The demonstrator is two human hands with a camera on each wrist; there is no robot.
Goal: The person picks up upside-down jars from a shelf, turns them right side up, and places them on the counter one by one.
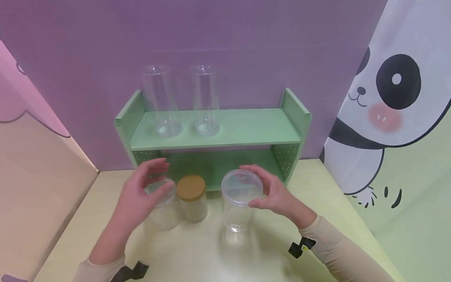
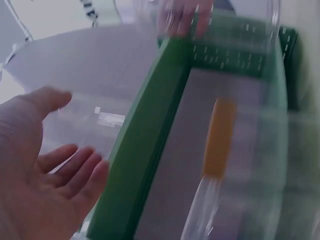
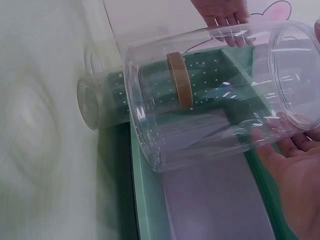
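My right hand [image 1: 276, 196] grips a clear jar [image 1: 237, 217] with a clear lid near its top, thumb in front and fingers behind. The jar is upright, its base close over the table. My left hand [image 1: 139, 196] has its fingers spread and loosely bent, with nothing in its grasp in the left wrist view. It overlaps a second clear jar [image 1: 165, 217] in the head view. Beside that one stands a clear jar with a brown lid [image 1: 191, 188]. In the right wrist view the held jar [image 3: 210, 125] lies across the picture.
Behind the jars stands a green two-tier shelf [image 1: 215, 147]. Two tall clear jars, one at the left [image 1: 169, 127] and one nearer the middle [image 1: 207, 127], stand on its upper board. A purple wall [image 1: 246, 47] rises behind, and a panda-printed panel [image 1: 373, 164] flanks the right.
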